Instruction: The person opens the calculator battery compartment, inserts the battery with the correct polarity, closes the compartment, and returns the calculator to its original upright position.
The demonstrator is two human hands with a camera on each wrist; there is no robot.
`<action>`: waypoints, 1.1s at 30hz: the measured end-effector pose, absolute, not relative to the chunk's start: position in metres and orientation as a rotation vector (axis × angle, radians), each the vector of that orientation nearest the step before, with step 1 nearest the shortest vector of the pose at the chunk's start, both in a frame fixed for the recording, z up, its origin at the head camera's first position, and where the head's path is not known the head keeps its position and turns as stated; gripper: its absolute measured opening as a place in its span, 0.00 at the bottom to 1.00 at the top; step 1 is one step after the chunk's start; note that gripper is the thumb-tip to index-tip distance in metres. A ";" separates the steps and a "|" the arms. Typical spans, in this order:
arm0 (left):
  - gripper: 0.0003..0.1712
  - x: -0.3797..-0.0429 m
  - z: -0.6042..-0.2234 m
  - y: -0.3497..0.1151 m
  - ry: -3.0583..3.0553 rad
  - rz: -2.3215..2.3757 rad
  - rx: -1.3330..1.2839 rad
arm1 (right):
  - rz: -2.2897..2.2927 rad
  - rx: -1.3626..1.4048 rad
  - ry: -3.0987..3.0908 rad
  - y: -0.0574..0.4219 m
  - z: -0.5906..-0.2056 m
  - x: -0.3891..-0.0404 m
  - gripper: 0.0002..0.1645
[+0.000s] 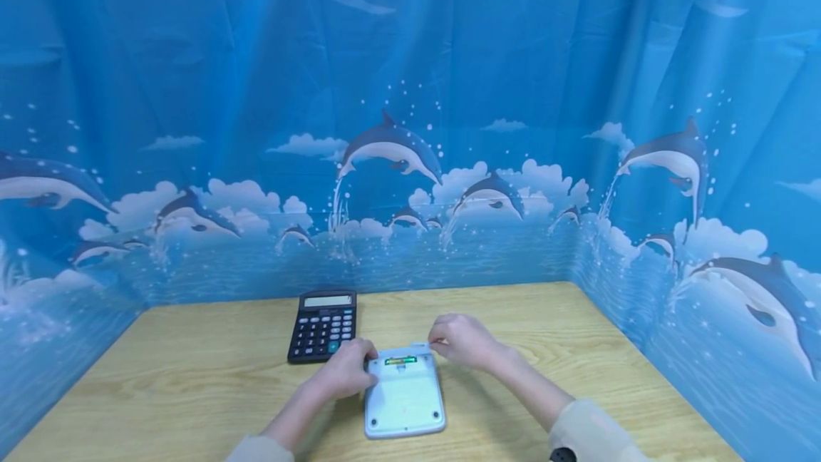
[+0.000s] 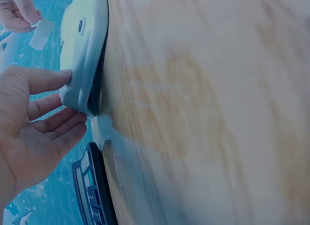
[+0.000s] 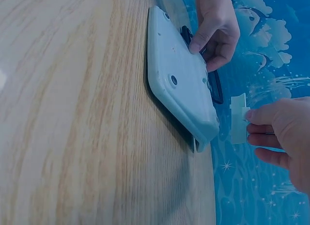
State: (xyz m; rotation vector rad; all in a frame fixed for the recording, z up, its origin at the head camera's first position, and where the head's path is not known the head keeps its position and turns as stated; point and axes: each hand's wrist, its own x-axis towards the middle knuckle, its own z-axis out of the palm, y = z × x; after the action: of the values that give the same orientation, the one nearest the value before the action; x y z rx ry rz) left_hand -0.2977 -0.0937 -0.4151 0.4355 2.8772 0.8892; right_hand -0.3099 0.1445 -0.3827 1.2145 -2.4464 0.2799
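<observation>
A white calculator [image 1: 404,401] lies back side up on the table, its battery slot uncovered and a green battery [image 1: 400,360] inside. My left hand [image 1: 346,369] grips its upper left edge, thumb on the back and fingers around the side, as the left wrist view shows. Beyond the upper right corner, my right hand [image 1: 466,341] pinches a small pale battery cover [image 3: 238,119] between thumb and forefinger. In the right wrist view that cover is apart from the calculator. The calculator's front faces the table and is hidden.
A black calculator [image 1: 323,326] lies face up behind my left hand, close to the white one. The wooden table [image 1: 205,376] ends at a blue dolphin-print curtain [image 1: 288,91] at the back and sides.
</observation>
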 end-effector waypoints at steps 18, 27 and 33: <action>0.19 -0.297 -0.415 -0.094 2.879 0.885 0.486 | 0.294 1.170 -2.640 0.118 -0.379 -0.309 0.03; 0.19 -0.297 -0.414 -0.095 2.869 0.898 0.493 | 0.277 1.174 -2.736 0.105 -0.375 -0.313 0.03; 0.19 -0.297 -0.414 -0.096 2.878 0.878 0.509 | 0.283 1.177 -2.805 0.099 -0.370 -0.314 0.03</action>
State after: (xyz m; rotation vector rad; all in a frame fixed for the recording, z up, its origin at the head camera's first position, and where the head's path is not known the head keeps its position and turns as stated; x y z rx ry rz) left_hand -0.2965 -0.0958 -0.4139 0.5093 2.8782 0.8779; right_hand -0.3137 0.0991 -0.3702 1.1770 -2.8055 0.2829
